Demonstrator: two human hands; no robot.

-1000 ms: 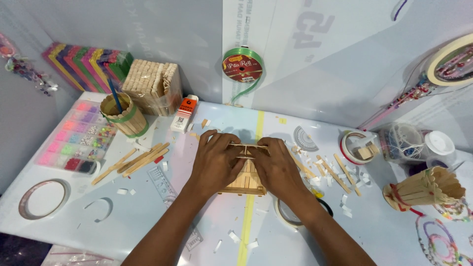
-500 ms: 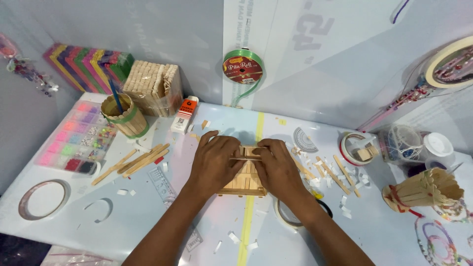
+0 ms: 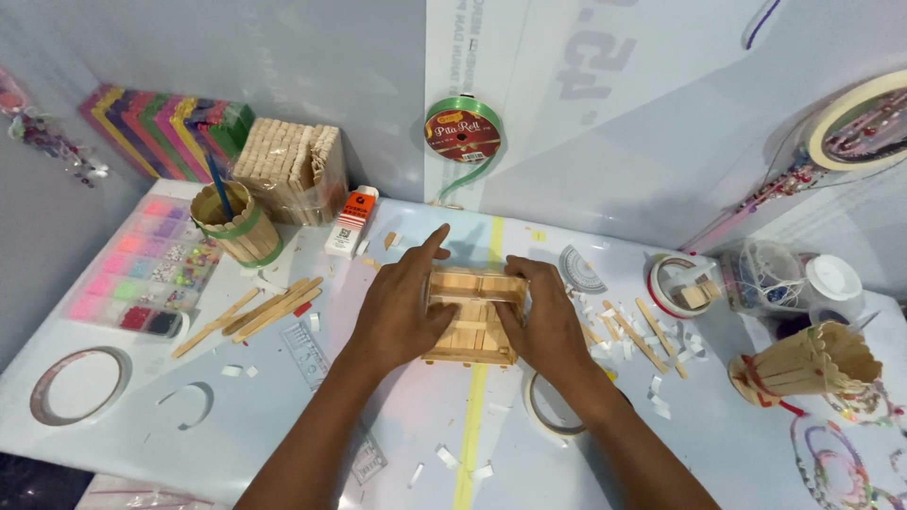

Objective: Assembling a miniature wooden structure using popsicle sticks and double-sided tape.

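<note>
The white craft table (image 3: 283, 416) carries everything here, with a yellow stripe (image 3: 470, 444) running down its middle toward the viewer. On that stripe, at the centre, sits the small box of craft sticks (image 3: 470, 321), a low build of flat wooden sticks with a raised frame on its far side.

The left hand (image 3: 402, 307) presses against the box's left wall, fingers curled close around the upper frame and the forefinger lifted and pointing away. The right hand (image 3: 546, 321) mirrors it on the right wall, fingers wrapped narrowly over the top edge. Both hands clasp the build from opposite sides.

To do this squeeze well, I judge that the pressure should be even from both sides and square to the walls, so the sticks do not shear or slide out of line; the base should stay flat on the table.

Around it, going down in size: a woven stick basket (image 3: 288, 170) at the back left, a bead organiser tray (image 3: 142, 274) beside a stick cup (image 3: 231, 225), a stick bundle (image 3: 803, 364) at the right, a green ribbon spool (image 3: 463, 130) on the wall, a tape roll (image 3: 80, 382) near left, loose sticks (image 3: 260, 310), and paper scraps (image 3: 453, 461)
</note>
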